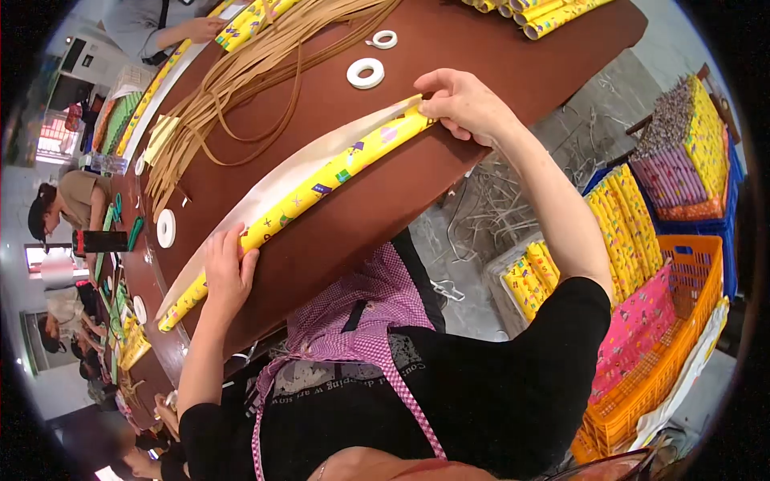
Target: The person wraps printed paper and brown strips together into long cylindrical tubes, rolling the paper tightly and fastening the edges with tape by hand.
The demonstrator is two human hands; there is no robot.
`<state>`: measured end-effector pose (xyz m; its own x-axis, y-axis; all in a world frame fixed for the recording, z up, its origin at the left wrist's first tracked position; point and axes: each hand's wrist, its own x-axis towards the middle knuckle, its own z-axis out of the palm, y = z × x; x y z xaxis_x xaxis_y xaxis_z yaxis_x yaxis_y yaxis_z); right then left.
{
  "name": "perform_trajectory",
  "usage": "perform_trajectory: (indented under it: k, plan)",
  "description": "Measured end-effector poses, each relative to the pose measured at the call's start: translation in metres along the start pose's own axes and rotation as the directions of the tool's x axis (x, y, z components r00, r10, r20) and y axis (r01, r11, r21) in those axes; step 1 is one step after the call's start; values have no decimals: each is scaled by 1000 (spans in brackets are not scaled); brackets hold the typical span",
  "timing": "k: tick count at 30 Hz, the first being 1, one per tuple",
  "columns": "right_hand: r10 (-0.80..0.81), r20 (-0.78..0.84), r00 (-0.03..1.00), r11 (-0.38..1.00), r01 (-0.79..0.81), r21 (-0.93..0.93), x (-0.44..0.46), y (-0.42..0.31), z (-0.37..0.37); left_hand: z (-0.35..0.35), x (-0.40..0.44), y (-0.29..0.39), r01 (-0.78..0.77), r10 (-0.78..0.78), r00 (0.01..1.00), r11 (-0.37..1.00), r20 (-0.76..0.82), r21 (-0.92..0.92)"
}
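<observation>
A long roll of yellow patterned paper (321,186) lies along the near edge of the brown table, its white inner side (277,180) showing as a loose flap on the far side. My right hand (464,106) pinches the roll's right end between thumb and fingers. Toward the roll's left end, my left hand (229,272) rests on it with the fingers over the paper and the thumb at its near side. Beyond the roll are two white tape rings, a larger one (365,74) and a smaller one (385,39).
Brown strips (233,96) spread over the brown table (513,60). More yellow rolls (553,16) lie at the far edge. An orange crate (690,321) and stacked patterned bundles (682,152) stand at the right. Other people work at the left and far side.
</observation>
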<state>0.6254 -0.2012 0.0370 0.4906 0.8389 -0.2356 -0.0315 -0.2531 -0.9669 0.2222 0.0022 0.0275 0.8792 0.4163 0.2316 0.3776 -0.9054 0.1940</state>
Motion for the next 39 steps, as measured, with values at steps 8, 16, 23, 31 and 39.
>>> perform_trajectory:
  k: [8, 16, 23, 31, 39]
  plan:
    - [196, -11, 981, 980, -196, -18, 15, -3, -3, 1, 2, 4, -101, 109, 993, 983, -41, 155]
    - [48, -12, 999, 925, -49, -377, 5, -42, -14, 1, 5, -4, -114, 118, 992, 990, -49, 83]
    - [-327, 61, 943, 737, 295, -608, 70, -44, -11, 0, 4, -1, -111, 116, 991, 991, -69, 73]
    - [-339, 182, 923, 314, 294, -903, 111, -39, 44, -1, 4, 0, -111, 118, 990, 990, -79, 82]
    - [-190, 544, 817, 930, 328, -169, -1, -79, -2, -2, 7, -1, -129, 134, 987, 990, -87, 54]
